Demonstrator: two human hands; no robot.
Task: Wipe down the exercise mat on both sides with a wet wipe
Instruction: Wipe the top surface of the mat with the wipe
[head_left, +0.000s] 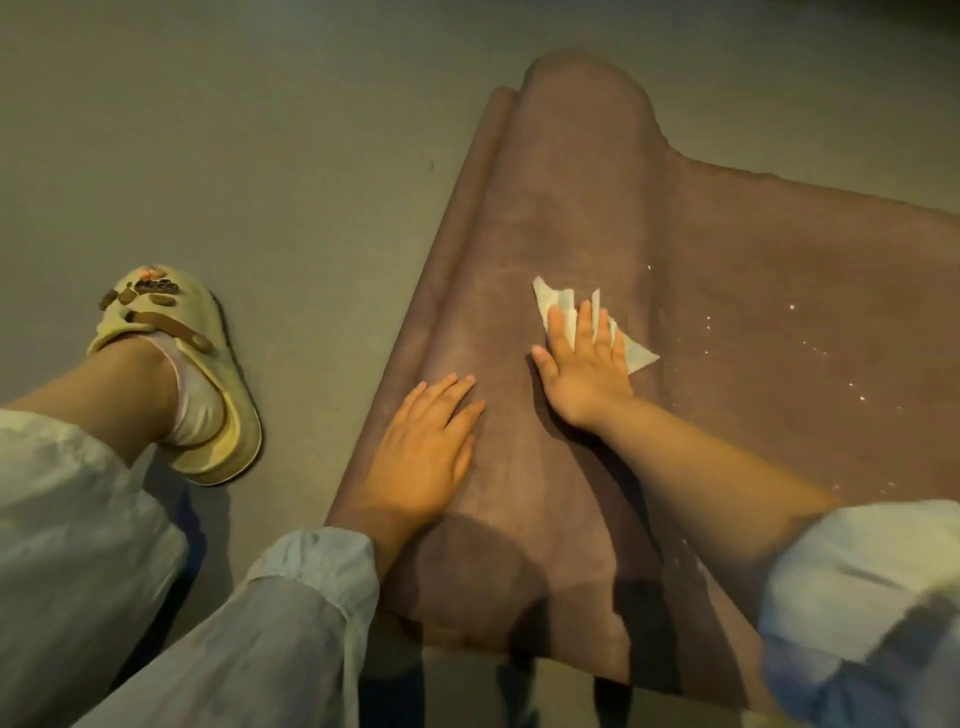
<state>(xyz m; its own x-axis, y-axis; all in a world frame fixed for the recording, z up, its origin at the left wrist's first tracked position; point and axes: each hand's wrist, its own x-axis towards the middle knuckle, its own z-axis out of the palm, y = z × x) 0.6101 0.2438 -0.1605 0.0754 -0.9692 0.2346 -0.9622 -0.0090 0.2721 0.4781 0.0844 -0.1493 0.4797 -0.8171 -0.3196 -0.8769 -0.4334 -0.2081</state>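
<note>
A brown, partly rolled exercise mat (597, 218) lies on a grey floor (260, 156). The left hand (426, 457) rests flat on the rolled part, fingers straight. Just beside it, the right hand (584, 358) presses a crumpled white wet wipe (561, 306) against the mat with straight fingers.

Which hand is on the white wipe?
The right hand. Its flat fingers press the white wet wipe onto the brown mat. The left hand has no wipe; it rests bare on the mat's raised fold, nearer the sandal.
</note>
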